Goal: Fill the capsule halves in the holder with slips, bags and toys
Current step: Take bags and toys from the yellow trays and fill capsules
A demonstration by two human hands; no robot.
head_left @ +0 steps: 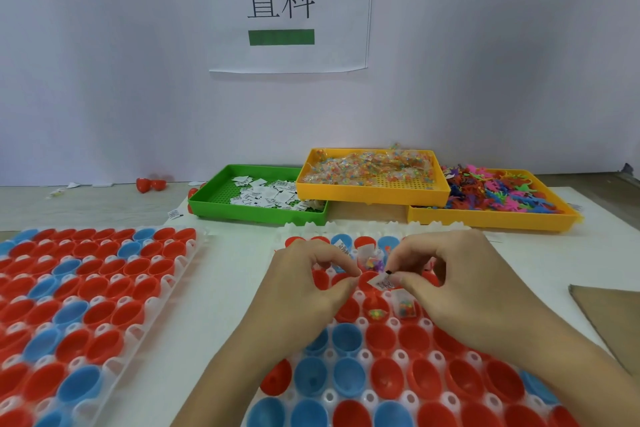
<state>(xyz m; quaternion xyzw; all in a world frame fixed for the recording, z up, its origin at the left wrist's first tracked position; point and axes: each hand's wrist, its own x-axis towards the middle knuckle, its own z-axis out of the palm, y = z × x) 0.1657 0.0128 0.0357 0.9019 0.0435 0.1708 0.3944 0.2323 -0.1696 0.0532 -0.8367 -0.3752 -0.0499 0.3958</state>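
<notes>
Both hands hovered over the near white plastic holder (363, 354) of red and blue capsule halves. The right hand (460, 284) pinched a small white printed paper slip (382, 281); the left hand (308, 282) curled beside it, fingertips nearly meeting. Two halves just below held small clear bags of coloured beads (403, 308).

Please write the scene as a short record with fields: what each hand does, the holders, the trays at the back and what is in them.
right hand: pinches a paper slip over the near holder
left hand: fingers curled beside the slip; whether it holds anything cannot be told
near holder: red and blue capsule halves; a few far ones hold slips or bags, near rows empty
second holder: to the left, halves empty
green tray: paper slips
raised yellow tray: small clear bags
right yellow tray: colourful toys
wall: paper sign
</notes>
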